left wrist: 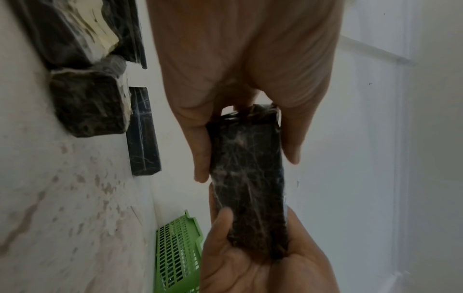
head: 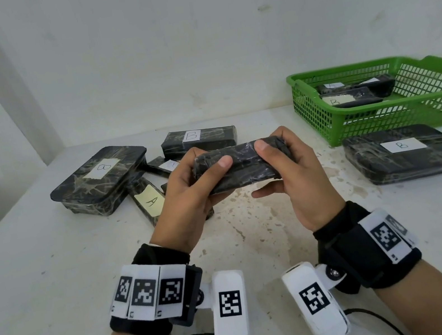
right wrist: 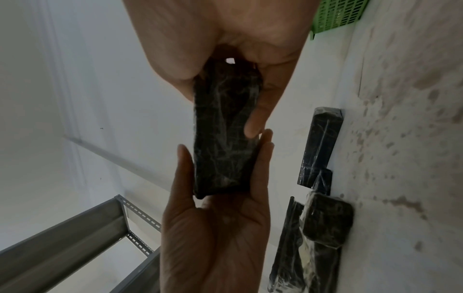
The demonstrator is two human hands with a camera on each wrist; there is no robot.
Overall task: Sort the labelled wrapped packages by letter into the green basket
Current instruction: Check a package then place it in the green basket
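A stained white table [head: 57, 284] bears a green basket [head: 368, 123] at far right, already containing labelled packages, with more lying at left. Above the middle, the left hand [head: 186, 194] and right hand [head: 296, 180] grip opposite ends of a dark wrapped package [head: 243, 166], thumbs pressed on top, fingers curled beneath; no label shows.

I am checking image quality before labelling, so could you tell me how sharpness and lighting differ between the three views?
Head view: evenly lit and sharp, labels readable, edges bent by the wide lens. Left wrist view: dim, the held package clear, table packages blurred. Right wrist view: similarly dim, palms shadowed.
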